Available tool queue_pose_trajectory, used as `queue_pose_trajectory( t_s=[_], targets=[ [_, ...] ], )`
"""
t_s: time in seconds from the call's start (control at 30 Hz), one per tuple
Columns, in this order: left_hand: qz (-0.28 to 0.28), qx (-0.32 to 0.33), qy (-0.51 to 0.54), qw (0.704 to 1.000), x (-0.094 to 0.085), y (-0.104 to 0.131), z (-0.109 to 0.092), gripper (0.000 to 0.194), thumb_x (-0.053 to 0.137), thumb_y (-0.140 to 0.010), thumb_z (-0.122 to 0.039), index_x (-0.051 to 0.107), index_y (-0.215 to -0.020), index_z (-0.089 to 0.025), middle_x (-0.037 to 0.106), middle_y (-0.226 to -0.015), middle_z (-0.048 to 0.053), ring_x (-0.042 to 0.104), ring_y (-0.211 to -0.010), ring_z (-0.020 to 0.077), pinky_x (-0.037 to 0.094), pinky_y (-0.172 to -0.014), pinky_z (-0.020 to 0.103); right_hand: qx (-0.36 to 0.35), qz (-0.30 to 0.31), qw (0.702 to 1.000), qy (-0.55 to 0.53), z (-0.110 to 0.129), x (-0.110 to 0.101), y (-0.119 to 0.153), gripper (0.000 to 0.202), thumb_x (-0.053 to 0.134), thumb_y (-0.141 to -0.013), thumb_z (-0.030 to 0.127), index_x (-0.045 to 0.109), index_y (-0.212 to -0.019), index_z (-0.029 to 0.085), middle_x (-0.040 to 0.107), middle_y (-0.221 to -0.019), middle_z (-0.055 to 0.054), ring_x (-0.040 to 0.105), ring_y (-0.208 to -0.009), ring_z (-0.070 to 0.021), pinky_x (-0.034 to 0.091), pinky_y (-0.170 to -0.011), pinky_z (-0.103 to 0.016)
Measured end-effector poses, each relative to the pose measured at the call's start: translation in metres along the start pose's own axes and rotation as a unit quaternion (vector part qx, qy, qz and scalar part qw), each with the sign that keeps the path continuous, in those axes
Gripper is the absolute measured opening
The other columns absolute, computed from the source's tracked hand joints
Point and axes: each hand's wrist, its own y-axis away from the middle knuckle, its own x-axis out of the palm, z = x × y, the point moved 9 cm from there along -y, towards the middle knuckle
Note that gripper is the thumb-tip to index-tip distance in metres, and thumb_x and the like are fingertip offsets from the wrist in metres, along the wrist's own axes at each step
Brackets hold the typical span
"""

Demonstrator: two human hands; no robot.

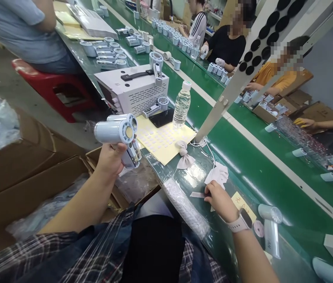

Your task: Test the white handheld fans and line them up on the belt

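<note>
My left hand (111, 160) is raised over the near bench edge, its fingers wrapped round light-blue, hair-dryer-shaped casings (110, 131). Two round barrel ends face right, and open handles with metal contacts hang below. On the bench, my right hand (220, 198) is curled, with thumb and fingertips close together at a pale strip (197, 194). Whether the strip is between the fingers cannot be made out. Crumpled white pieces (217, 173) lie just beyond these fingertips. A pale fabric bow (184, 156) rests farther left.
A yellow sheet of stickers (166, 151), a phone (162, 118) and a water bottle (182, 104) stand before a white vented box (134, 86). A slanted metal post (224, 100) rises beside the green conveyor (252, 157). Cartons (36, 184) stand left; co-workers sit across.
</note>
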Motion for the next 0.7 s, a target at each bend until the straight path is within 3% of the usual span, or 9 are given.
queue_pose_trajectory(
  t_s=[0.17,0.27,0.37,0.5,0.6,0.7],
  targets=[
    [-0.032,0.033,-0.012,0.999,-0.015,-0.005,-0.013,0.077,0.089,-0.038,-0.082,0.066,-0.072,-0.016,0.065,-0.061,0.001,0.065,-0.066,0.0184,0.056,-0.068,0.033,0.004,0.018,0.999,-0.040,0.000,-0.005,-0.007,0.026,0.069,-0.072,-0.002,0.062,-0.082,0.021,0.063,-0.076,0.002,0.061,-0.076,-0.0180,0.037,-0.068,-0.028],
    [-0.049,0.050,-0.010,0.997,-0.023,-0.007,-0.022,0.076,0.090,-0.037,-0.080,0.066,-0.072,-0.016,0.063,-0.058,-0.001,0.061,-0.062,0.0157,0.056,-0.067,0.032,0.003,0.026,0.997,-0.075,0.001,-0.019,-0.023,0.023,0.075,-0.068,0.002,0.063,-0.074,0.021,0.062,-0.066,0.005,0.059,-0.066,-0.0160,0.037,-0.062,-0.026],
    [-0.068,0.049,0.007,0.996,-0.028,-0.007,-0.025,0.076,0.091,-0.035,-0.079,0.066,-0.070,-0.016,0.064,-0.061,-0.001,0.060,-0.062,0.0140,0.055,-0.067,0.030,0.014,-0.018,0.995,-0.101,0.005,-0.045,-0.060,0.010,0.073,-0.080,0.016,0.064,-0.076,0.020,0.067,-0.074,0.002,0.064,-0.074,-0.0169,0.044,-0.066,-0.026],
    [-0.089,0.046,0.039,0.994,-0.031,0.000,-0.033,0.075,0.091,-0.035,-0.078,0.066,-0.069,-0.016,0.065,-0.065,-0.002,0.062,-0.067,0.0144,0.055,-0.065,0.029,0.062,-0.034,0.994,-0.085,0.015,-0.063,-0.122,0.017,0.068,-0.094,0.026,0.067,-0.081,0.016,0.070,-0.080,-0.002,0.066,-0.074,-0.0156,0.052,-0.070,-0.029],
    [-0.092,0.091,0.054,0.990,-0.034,0.004,-0.056,0.073,0.090,-0.039,-0.079,0.066,-0.070,-0.018,0.065,-0.067,-0.003,0.064,-0.071,0.0150,0.056,-0.066,0.028,0.074,-0.007,0.995,-0.064,0.032,-0.065,-0.158,0.021,0.069,-0.098,0.035,0.069,-0.102,0.014,0.073,-0.100,-0.004,0.070,-0.085,-0.0164,0.060,-0.079,-0.035],
    [-0.111,0.149,0.044,0.982,-0.046,0.006,-0.088,0.072,0.090,-0.039,-0.079,0.067,-0.069,-0.018,0.065,-0.069,-0.003,0.065,-0.075,0.0153,0.057,-0.074,0.029,0.069,0.008,0.995,-0.066,0.047,-0.067,-0.178,0.026,0.068,-0.099,0.036,0.069,-0.115,0.015,0.071,-0.115,-0.008,0.071,-0.097,-0.0193,0.062,-0.086,-0.038]
  ],
)
